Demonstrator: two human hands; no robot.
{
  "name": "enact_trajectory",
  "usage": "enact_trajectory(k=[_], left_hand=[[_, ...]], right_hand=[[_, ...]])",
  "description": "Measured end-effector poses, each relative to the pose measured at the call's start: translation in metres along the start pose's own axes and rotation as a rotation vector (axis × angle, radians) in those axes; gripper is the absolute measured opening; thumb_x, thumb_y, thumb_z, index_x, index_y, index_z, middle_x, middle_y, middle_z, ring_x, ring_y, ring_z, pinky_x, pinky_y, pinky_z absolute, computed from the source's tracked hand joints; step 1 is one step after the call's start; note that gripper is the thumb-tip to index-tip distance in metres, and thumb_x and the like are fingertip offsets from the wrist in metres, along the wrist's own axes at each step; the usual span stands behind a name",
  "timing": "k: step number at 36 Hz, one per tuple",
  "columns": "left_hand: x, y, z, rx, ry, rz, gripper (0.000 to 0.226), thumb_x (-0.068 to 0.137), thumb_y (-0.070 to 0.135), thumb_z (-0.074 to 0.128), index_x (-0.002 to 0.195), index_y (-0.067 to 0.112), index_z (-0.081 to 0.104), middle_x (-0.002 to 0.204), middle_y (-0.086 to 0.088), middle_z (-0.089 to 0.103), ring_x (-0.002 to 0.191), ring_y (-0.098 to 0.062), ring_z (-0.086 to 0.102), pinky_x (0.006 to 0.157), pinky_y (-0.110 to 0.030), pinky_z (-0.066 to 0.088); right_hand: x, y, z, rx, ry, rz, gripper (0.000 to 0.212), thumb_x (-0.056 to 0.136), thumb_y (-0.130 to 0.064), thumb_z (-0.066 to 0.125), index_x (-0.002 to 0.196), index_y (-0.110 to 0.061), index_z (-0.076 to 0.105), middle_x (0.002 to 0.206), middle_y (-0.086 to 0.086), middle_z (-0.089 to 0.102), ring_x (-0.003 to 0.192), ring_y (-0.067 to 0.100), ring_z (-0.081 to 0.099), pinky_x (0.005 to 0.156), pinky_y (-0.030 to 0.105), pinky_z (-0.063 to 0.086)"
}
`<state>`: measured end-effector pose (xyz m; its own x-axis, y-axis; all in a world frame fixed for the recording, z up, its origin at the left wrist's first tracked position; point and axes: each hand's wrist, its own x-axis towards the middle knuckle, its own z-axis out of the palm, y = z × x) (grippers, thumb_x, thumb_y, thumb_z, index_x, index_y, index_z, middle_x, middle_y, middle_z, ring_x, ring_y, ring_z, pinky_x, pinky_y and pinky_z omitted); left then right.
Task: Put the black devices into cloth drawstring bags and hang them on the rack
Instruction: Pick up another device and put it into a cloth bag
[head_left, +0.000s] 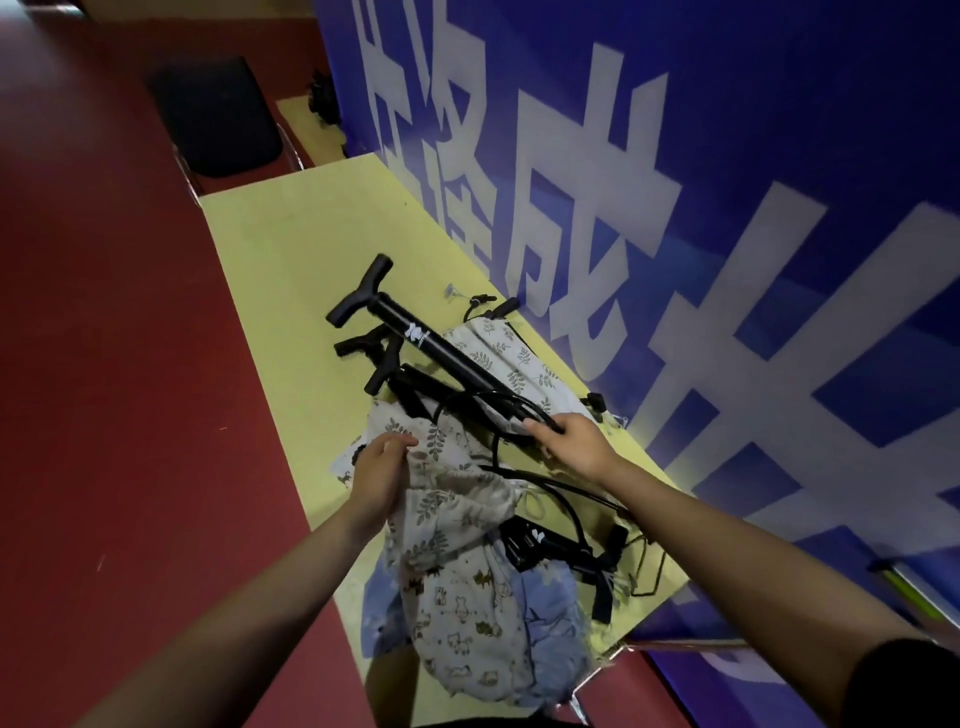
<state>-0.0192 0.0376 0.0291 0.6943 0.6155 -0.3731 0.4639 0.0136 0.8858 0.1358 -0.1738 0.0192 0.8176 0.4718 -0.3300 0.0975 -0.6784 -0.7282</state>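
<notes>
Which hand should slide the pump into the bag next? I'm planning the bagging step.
Right hand: it already grips the long black T-handled pump at its lower end, while the left hand holds the leaf-print cloth bag.

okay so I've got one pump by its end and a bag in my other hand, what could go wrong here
The right hand grips the black pump at its hose end, among loose black hoses that could snag and drag along. The left hand holds the leaf-print bag bunched, so the pump may catch on the cloth.
</notes>
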Motion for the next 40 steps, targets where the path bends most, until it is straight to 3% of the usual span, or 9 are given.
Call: enact_trajectory(k=[6,13,17,20,24,27,29,34,40], left_hand=[[0.002,0.03,0.006,-0.139,0.043,-0.027,0.027,0.1,0.021,0.042,0.094,0.01,0.066,0.101,-0.012,0.06,0.079,-0.024,0.057,0.05,-0.023,0.048],[0.003,0.055,0.014,-0.257,-0.09,-0.037,0.045,0.102,0.045,0.037,0.096,0.01,0.064,0.07,-0.005,0.056,0.082,-0.028,0.057,0.084,-0.049,0.05],[-0.001,0.068,0.021,-0.309,-0.147,0.0,0.051,0.102,0.048,0.035,0.082,0.009,0.062,0.07,-0.006,0.059,0.077,-0.021,0.058,0.075,-0.037,0.047],[-0.008,0.076,0.024,-0.3,-0.201,0.072,0.058,0.101,0.05,0.033,0.071,0.006,0.057,0.069,-0.005,0.064,0.076,-0.021,0.06,0.077,-0.035,0.047],[-0.012,0.086,0.029,-0.259,-0.375,0.071,0.072,0.098,0.063,0.022,0.108,0.007,0.067,0.093,-0.008,0.074,0.088,-0.027,0.07,0.089,-0.046,0.052],[-0.016,0.101,0.034,-0.285,-0.488,0.094,0.067,0.093,0.07,0.019,0.131,0.024,0.052,0.111,-0.003,0.072,0.104,-0.027,0.068,0.094,-0.047,0.049],[-0.018,0.114,0.037,-0.356,-0.479,0.071,0.062,0.092,0.071,0.026,0.129,0.026,0.049,0.111,-0.004,0.073,0.099,-0.027,0.07,0.091,-0.045,0.051],[0.002,0.113,0.041,-0.51,-0.418,-0.041,0.098,0.051,0.086,0.067,0.13,0.029,0.059,0.123,-0.006,0.067,0.108,-0.028,0.067,0.098,-0.05,0.049],[0.005,0.1,0.047,-0.618,-0.452,-0.2,0.069,0.075,0.065,0.067,0.127,0.02,0.06,0.116,-0.012,0.07,0.103,-0.034,0.068,0.094,-0.049,0.051]], right_hand=[[-0.014,-0.024,-0.011,0.284,-0.071,0.076,0.069,0.098,-0.057,0.032,0.086,-0.001,0.071,0.054,0.004,0.052,0.053,0.021,0.046,0.056,0.03,0.036],[-0.047,-0.024,-0.014,0.36,-0.011,0.016,0.055,0.101,-0.046,0.036,0.08,-0.009,0.07,0.054,0.004,0.049,0.043,0.014,0.04,0.042,0.023,0.031],[-0.062,-0.035,-0.024,0.425,0.087,-0.054,0.055,0.102,-0.041,0.037,0.077,-0.001,0.066,0.054,0.006,0.048,0.039,0.009,0.038,0.045,0.02,0.033],[-0.067,-0.041,-0.028,0.385,0.214,-0.101,0.071,0.092,-0.059,0.039,0.085,0.008,0.064,0.059,0.009,0.049,0.048,0.013,0.043,0.056,0.027,0.035],[-0.076,-0.049,-0.041,0.423,0.253,-0.131,0.053,0.101,-0.043,0.04,0.085,-0.002,0.071,0.056,0.0,0.053,0.046,0.011,0.042,0.049,0.022,0.035],[-0.082,-0.051,-0.051,0.41,0.238,-0.149,0.048,0.102,-0.04,0.039,0.083,-0.01,0.072,0.054,-0.002,0.051,0.047,0.009,0.043,0.049,0.021,0.035],[-0.089,-0.048,-0.054,0.38,0.204,-0.135,0.05,0.102,-0.041,0.039,0.087,-0.008,0.072,0.054,-0.004,0.05,0.047,0.008,0.042,0.048,0.019,0.035],[-0.104,-0.039,-0.056,0.215,0.142,-0.126,0.051,0.102,-0.044,0.038,0.091,-0.008,0.073,0.053,-0.007,0.052,0.046,0.006,0.044,0.052,0.021,0.037],[-0.119,-0.025,-0.054,-0.016,0.095,-0.106,0.063,0.101,-0.049,0.035,0.075,0.001,0.065,0.057,0.001,0.054,0.049,0.007,0.048,0.065,0.03,0.043]])
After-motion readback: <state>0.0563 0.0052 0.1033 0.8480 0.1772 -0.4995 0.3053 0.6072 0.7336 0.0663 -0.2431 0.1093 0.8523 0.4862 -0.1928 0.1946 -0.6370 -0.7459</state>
